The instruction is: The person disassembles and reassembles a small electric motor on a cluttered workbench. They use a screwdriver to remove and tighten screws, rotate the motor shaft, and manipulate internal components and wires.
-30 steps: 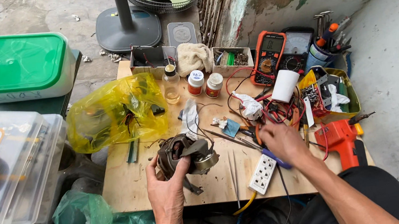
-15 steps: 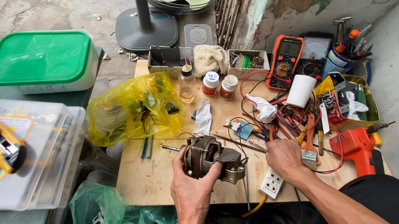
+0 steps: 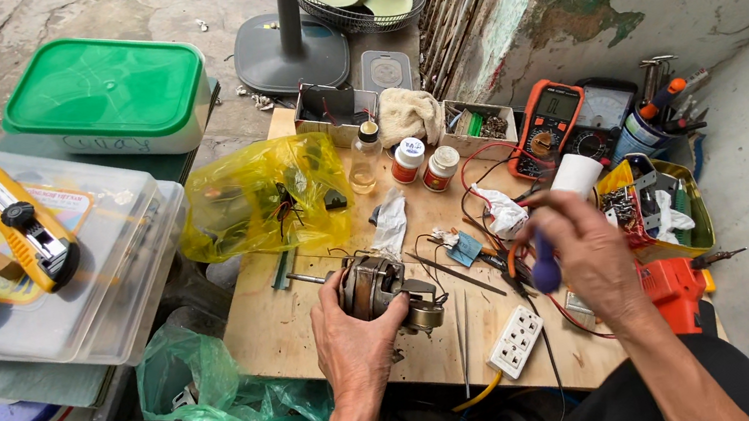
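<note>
My left hand [image 3: 353, 338] grips a small electric motor [image 3: 381, 285] with copper windings, holding it just above a wooden board [image 3: 283, 327] that serves as a worktop. My right hand [image 3: 587, 256] is raised over the right side of the board and holds a tool with a rounded blue handle [image 3: 546, 271], seemingly a screwdriver. The hand is blurred. A white power strip [image 3: 516, 341] lies between the two hands near the board's front edge.
A yellow plastic bag [image 3: 263, 199], small bottles [image 3: 409, 159], an orange multimeter [image 3: 546, 126], a white tape roll [image 3: 577, 174] and a yellow parts tray [image 3: 663, 208] crowd the board. Clear storage bins [image 3: 94, 288] stand left, a green bag [image 3: 223, 398] below, a fan base [image 3: 292, 52] behind.
My left hand has kept the motor and turned it. My right hand left the board's tool clutter and rose holding the blue-handled tool. The view shifted right.
</note>
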